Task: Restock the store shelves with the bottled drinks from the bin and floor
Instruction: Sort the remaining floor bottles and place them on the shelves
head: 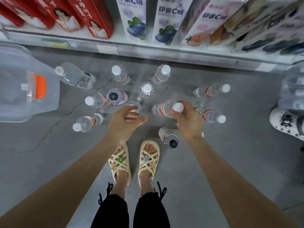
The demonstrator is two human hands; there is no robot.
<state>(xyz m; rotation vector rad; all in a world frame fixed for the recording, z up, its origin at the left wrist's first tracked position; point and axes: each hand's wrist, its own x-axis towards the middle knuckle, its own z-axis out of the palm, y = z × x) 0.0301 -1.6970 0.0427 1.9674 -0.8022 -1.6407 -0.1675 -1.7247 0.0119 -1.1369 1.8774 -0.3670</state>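
Clear white-capped plastic water bottle (pixel 164 107): grasped at cap end by right grip (pixel 187 122); left grip (pixel 125 122) released, just beside.

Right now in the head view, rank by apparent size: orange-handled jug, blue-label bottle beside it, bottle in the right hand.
Largest: orange-handled jug.
Then blue-label bottle and held bottle, similar; the right hand covers part of the held one, so I won't rank them.

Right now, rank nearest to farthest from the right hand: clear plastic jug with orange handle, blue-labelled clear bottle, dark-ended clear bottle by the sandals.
1. Dark-ended clear bottle, just below the right hand.
2. Blue-labelled clear bottle, upper left.
3. Clear plastic jug, far left.
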